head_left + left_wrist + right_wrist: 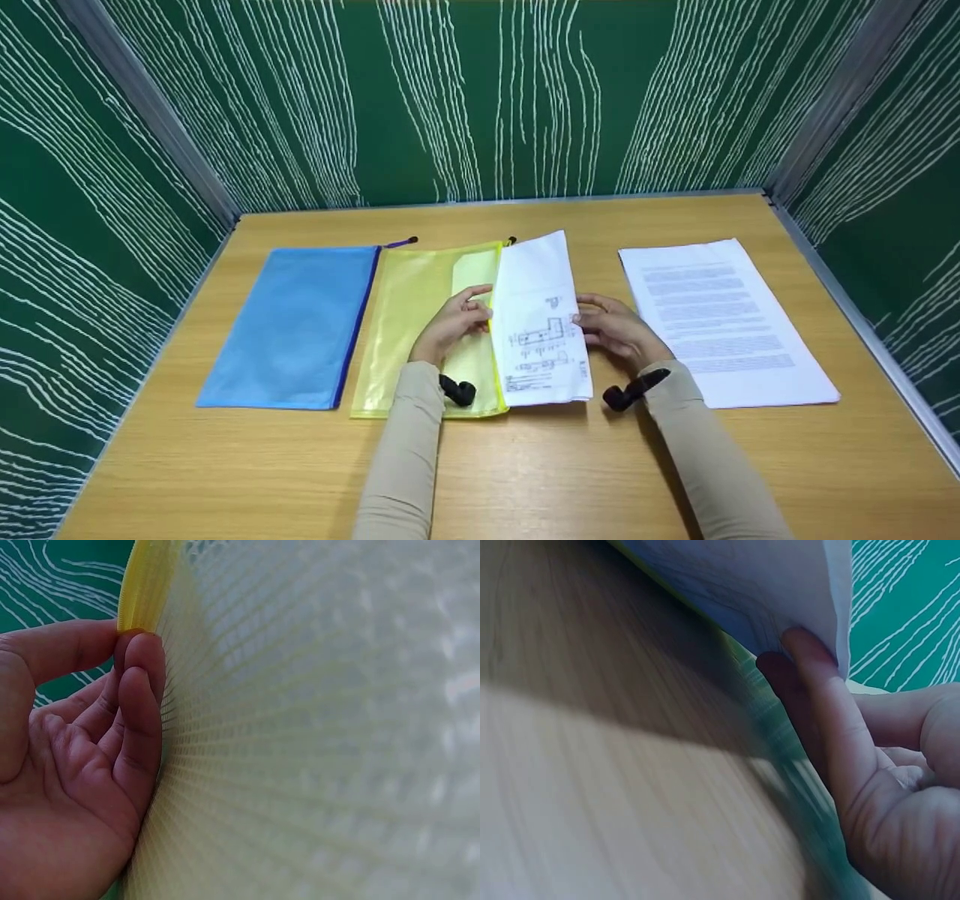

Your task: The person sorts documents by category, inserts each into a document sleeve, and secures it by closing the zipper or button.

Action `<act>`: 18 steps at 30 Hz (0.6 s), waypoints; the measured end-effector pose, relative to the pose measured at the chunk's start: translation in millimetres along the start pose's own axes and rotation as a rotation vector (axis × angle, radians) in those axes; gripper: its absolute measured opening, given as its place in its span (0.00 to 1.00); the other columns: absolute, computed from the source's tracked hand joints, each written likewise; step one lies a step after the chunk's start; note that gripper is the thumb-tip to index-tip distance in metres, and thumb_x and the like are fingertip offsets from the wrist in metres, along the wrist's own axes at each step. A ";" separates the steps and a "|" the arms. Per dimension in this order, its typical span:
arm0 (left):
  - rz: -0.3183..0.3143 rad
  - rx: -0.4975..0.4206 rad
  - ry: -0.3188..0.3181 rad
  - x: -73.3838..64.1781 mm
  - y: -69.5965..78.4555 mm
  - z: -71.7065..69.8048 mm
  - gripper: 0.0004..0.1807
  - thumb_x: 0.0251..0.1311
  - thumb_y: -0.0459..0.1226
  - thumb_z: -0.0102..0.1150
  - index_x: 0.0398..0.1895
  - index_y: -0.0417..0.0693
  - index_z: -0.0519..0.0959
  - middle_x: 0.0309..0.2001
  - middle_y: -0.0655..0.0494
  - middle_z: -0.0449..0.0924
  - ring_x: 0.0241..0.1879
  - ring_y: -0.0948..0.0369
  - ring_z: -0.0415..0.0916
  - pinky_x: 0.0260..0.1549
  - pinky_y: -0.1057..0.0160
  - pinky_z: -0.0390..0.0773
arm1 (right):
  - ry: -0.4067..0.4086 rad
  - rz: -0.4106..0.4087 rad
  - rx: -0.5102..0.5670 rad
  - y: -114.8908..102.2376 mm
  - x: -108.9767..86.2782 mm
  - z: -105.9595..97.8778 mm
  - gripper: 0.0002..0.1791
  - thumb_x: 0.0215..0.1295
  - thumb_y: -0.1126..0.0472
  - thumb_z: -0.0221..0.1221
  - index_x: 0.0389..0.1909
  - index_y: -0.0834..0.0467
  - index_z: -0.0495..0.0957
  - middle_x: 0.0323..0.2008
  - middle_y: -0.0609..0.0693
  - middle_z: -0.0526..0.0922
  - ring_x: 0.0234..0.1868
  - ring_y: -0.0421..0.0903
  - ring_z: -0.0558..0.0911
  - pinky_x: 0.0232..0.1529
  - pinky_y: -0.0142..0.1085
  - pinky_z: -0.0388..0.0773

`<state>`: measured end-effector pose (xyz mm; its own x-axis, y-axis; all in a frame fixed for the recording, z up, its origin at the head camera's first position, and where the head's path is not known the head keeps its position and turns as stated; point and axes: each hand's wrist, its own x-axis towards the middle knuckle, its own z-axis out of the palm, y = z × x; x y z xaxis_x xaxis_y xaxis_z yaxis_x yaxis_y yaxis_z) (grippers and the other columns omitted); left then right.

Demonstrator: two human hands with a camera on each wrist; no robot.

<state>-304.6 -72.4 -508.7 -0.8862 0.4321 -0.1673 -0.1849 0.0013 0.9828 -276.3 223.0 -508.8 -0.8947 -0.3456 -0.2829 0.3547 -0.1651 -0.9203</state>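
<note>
A yellow mesh zip pouch lies on the table, its zipper edge on the right. From that edge a sheaf of white paper printed with line drawings sticks out, its left part inside the pouch. My left hand pinches the pouch's yellow zipper band between thumb and fingers. On the other side, my right hand grips the paper's right edge, with fingers under the raised sheets in the right wrist view. How many sheets it holds cannot be told.
To the left lies a blue zip pouch with a dark zipper edge and pull. A stack of printed paper lies at the right, partly behind the right wrist. Green panels with white wavy lines border the wooden table.
</note>
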 end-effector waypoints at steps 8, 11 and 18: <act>-0.008 -0.009 0.034 -0.5 1.4 1.7 0.31 0.62 0.27 0.54 0.69 0.45 0.64 0.26 0.60 0.73 0.26 0.64 0.73 0.28 0.69 0.74 | -0.012 0.006 0.016 -1.0 3.5 7.0 0.34 0.66 0.75 0.52 0.70 0.70 0.49 0.41 0.50 0.83 0.40 0.44 0.84 0.42 0.34 0.83; -0.008 -0.019 0.027 -0.8 1.2 1.6 0.30 0.63 0.27 0.53 0.69 0.45 0.63 0.26 0.60 0.73 0.26 0.64 0.72 0.29 0.69 0.75 | -0.011 0.009 0.001 -0.8 4.2 10.6 0.34 0.66 0.74 0.52 0.71 0.69 0.49 0.42 0.50 0.83 0.40 0.44 0.84 0.41 0.34 0.83; 0.003 -0.021 -0.006 -1.5 1.9 0.4 0.31 0.65 0.28 0.53 0.71 0.45 0.61 0.26 0.61 0.72 0.26 0.65 0.71 0.31 0.68 0.74 | 0.002 0.007 0.016 0.5 5.6 16.4 0.34 0.66 0.75 0.51 0.71 0.69 0.50 0.43 0.51 0.81 0.40 0.45 0.84 0.41 0.35 0.83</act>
<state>-303.4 -72.6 -506.5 -0.8844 0.4371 -0.1636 -0.1910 -0.0191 0.9814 -276.6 205.8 -506.4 -0.8929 -0.3445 -0.2900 0.3653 -0.1776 -0.9138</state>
